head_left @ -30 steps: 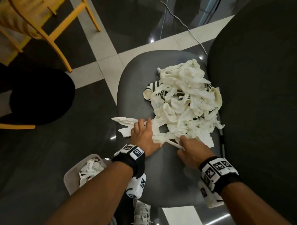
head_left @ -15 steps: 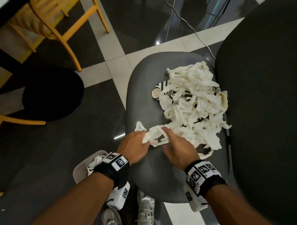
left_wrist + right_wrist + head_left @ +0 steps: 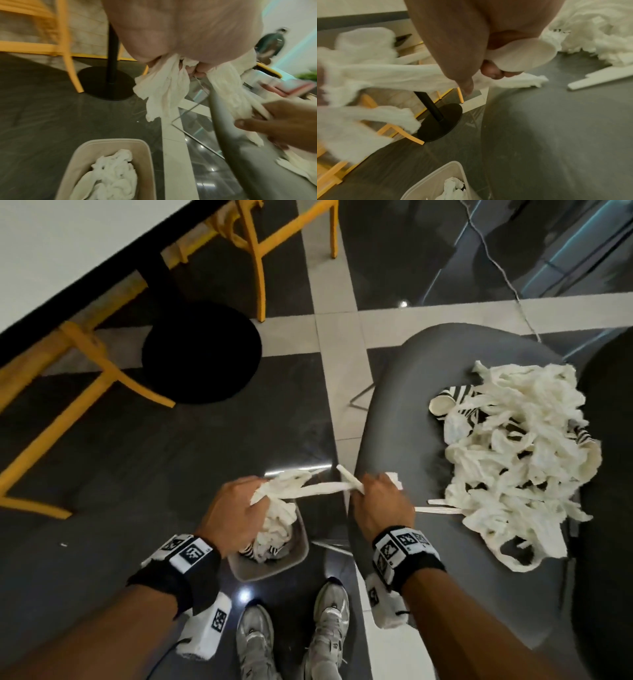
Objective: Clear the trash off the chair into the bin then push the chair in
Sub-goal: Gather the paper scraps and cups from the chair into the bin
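Note:
A heap of white tissue strips (image 3: pixel 513 460) with striped paper cups (image 3: pixel 452 402) lies on the grey chair seat (image 3: pixel 404 392). My left hand (image 3: pixel 236 508) grips a bunch of tissue strips (image 3: pixel 163 89) above the beige bin (image 3: pixel 294 556), which holds more tissue (image 3: pixel 109 175). My right hand (image 3: pixel 380 505) is at the seat's left edge and pinches a flat white stick (image 3: pixel 349 478) and a tissue strip (image 3: pixel 318 491) that stretches across to the left hand. In the right wrist view a round white piece (image 3: pixel 522 54) sits in the curled fingers.
A black round table base (image 3: pixel 202 354) and yellow chair legs (image 3: pixel 102 378) stand to the left on the dark floor. My shoes (image 3: pixel 291 638) are just behind the bin. Flat white sticks (image 3: pixel 442 510) lie on the seat. A cable (image 3: pixel 496 268) runs across the floor beyond.
Both hands lifted a bunch of tissue off the seat and carried it left. The left hand is now over the bin; the right hand has reached the seat's edge.

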